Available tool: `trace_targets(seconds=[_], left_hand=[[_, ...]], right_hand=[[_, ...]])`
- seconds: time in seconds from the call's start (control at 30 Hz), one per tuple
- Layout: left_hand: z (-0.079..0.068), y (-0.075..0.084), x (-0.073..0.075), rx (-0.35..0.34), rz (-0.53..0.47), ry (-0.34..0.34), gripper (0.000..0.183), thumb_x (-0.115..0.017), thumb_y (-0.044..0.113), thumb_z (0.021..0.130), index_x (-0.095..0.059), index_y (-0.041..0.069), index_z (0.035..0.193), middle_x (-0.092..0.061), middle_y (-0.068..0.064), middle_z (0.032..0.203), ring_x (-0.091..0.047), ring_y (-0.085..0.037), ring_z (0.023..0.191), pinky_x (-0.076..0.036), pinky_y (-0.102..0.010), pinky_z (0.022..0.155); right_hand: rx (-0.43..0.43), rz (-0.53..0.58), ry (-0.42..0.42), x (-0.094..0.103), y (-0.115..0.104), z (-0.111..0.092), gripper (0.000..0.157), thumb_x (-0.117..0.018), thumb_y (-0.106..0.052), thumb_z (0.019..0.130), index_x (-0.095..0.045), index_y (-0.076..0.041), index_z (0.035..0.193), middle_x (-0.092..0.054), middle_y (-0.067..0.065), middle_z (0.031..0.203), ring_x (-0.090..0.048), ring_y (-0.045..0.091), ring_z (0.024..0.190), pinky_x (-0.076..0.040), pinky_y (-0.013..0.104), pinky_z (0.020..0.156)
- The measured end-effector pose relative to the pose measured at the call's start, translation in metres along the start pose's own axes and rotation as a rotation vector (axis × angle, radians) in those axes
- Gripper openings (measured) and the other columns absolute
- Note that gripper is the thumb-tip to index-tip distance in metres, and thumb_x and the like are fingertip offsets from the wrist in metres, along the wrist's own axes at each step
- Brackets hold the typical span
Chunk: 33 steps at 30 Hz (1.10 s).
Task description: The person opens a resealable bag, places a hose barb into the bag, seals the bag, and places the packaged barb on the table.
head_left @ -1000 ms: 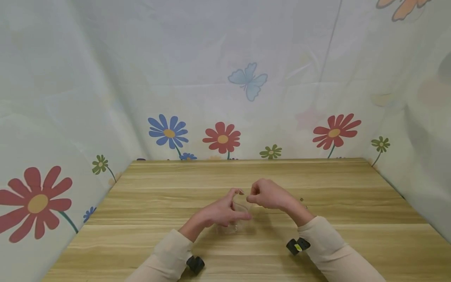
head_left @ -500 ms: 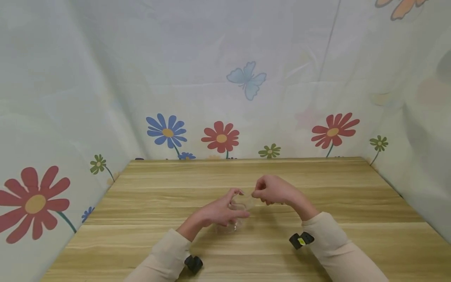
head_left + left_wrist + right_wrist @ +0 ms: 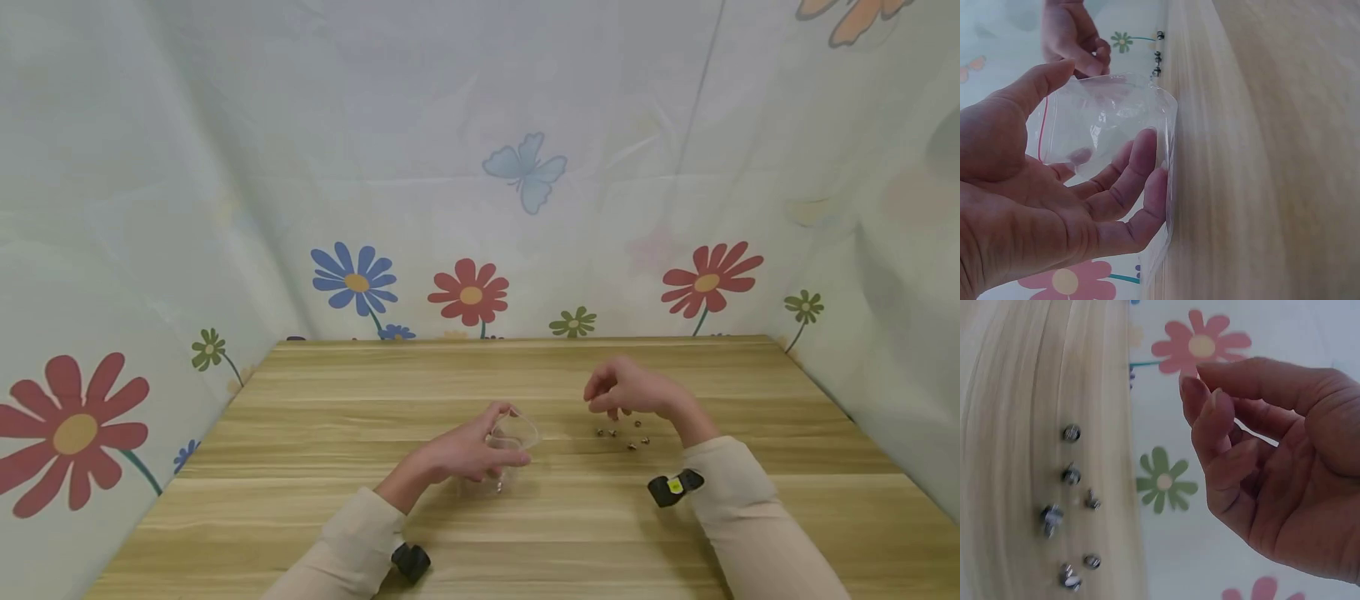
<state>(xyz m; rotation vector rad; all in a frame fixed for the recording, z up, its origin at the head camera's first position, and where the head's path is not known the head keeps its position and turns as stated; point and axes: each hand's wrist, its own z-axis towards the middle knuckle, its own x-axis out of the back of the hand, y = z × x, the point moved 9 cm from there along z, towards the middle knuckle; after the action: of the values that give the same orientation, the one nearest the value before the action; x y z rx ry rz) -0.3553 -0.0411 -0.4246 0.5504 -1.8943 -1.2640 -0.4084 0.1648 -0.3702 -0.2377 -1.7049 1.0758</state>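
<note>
My left hand (image 3: 468, 450) holds a clear plastic zip bag (image 3: 1110, 109) with a red line near its mouth. Its thumb and fingers are spread around the mouth, which gapes toward the right. The bag's lower part lies close to the table under the hand, with a small shiny spot (image 3: 499, 487) in it. To the right, my right hand (image 3: 633, 390) hovers over several small metal screws (image 3: 632, 447). Its fingers (image 3: 1213, 419) are loosely bent, thumb near the index finger, and nothing shows between them. The screws lie scattered on the wood in the right wrist view.
The wood-grain table (image 3: 337, 375) reaches back to a pale curtain (image 3: 420, 208) printed with flowers and a butterfly. Similar cloth hangs on the left and right sides. Black camera mounts (image 3: 675, 488) sit at both wrists.
My right hand has moved away from the bag's mouth, right and slightly back, uncovering the screws. Its pinch has loosened. The left hand keeps the bag in nearly the same place.
</note>
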Motion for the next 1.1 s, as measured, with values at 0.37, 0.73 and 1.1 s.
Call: trace_targets(seconds=[0.37,0.73,1.1], left_hand=[[-0.002,-0.004,0.001,0.005,0.010,-0.004,0.065,-0.076,0.036,0.090,-0.035,0.023,0.139,-0.055,-0.013,0.112,-0.059,-0.023,0.067,-0.043,-0.028,0.052],[-0.002,0.002,-0.001,-0.001,0.016,-0.013,0.066,-0.075,0.035,0.091,-0.034,0.021,0.141,-0.054,-0.012,0.113,-0.059,-0.022,0.068,-0.043,-0.028,0.052],[-0.001,0.002,-0.001,-0.006,0.017,-0.021,0.066,-0.075,0.035,0.091,-0.034,0.020,0.142,-0.053,-0.013,0.114,-0.060,-0.022,0.070,-0.043,-0.028,0.052]], right_hand=[[-0.177,0.074,0.008,0.015,0.050,-0.011,0.018,-0.070,-0.005,0.091,-0.068,0.006,0.105,-0.059,0.006,0.076,-0.041,0.015,0.056,-0.030,0.025,0.049],[-0.273,-0.028,0.063,0.030,0.074,-0.023,0.014,-0.074,-0.007,0.088,-0.074,-0.001,0.101,-0.066,0.008,0.085,-0.047,0.017,0.063,-0.034,0.027,0.053],[-0.286,-0.134,0.073,0.030,0.083,-0.024,0.011,-0.081,-0.011,0.084,-0.079,-0.006,0.093,-0.068,0.001,0.081,-0.051,0.019,0.068,-0.037,0.029,0.058]])
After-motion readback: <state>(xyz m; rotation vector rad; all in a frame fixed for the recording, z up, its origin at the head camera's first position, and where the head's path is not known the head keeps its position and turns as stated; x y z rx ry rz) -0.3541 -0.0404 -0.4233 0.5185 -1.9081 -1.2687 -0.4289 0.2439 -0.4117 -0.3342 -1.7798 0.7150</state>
